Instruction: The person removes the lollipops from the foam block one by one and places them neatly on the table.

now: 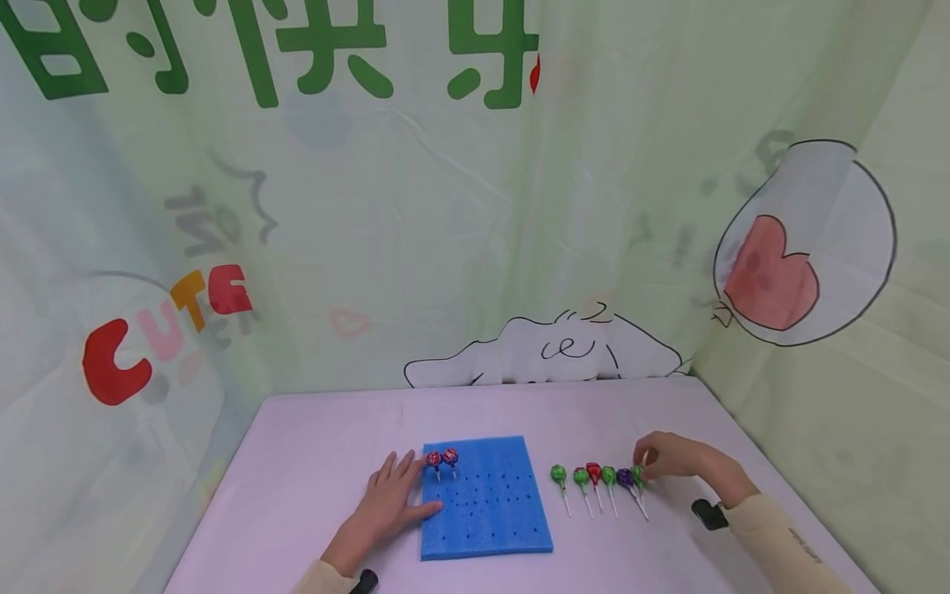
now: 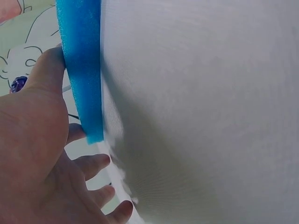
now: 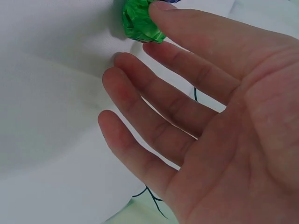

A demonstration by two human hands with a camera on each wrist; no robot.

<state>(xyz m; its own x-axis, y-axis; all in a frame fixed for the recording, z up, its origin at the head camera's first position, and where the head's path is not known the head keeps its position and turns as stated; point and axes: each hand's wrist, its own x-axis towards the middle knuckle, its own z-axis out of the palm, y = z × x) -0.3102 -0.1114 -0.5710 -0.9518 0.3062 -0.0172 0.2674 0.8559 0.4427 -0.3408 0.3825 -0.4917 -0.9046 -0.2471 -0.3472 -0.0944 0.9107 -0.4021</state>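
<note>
Thumb and index finger of the right hand [image 1: 671,455] pinch the wrapped head of a round lollipop in shiny green foil [image 3: 138,23], the last at the right end of a row, while the other three fingers reach out loosely, apart from one another; how firm the pinch is I cannot tell from my feed. Left along the row, near one another on the table, I count a round purple-wrapped lollipop [image 1: 626,477] just beside the held one, a second green-wrapped lollipop [image 1: 609,475], a red-wrapped lollipop [image 1: 594,472], a red-and-green-wrapped lollipop [image 1: 581,476] and, a little apart, a third green-wrapped lollipop [image 1: 559,473], their white sticks pointing toward the person. Across from them, the left hand [image 1: 389,499] spreads wide, gripping nothing, its thumb resting on a flat blue foam board [image 1: 490,518] and its index fingertip by the left edge. Two round red-and-white lollipops [image 1: 442,458] stand side by side near the board's far left corner, sticks down; small dark holes dot the rest. Beige sleeves [image 1: 783,544] cover both forearms. Beneath it all I see a pale lilac-white table [image 1: 319,445], and behind it a light green printed curtain [image 1: 445,223] bearing green characters, a balloon with a red heart and colourful letters reading "CUTE".
</note>
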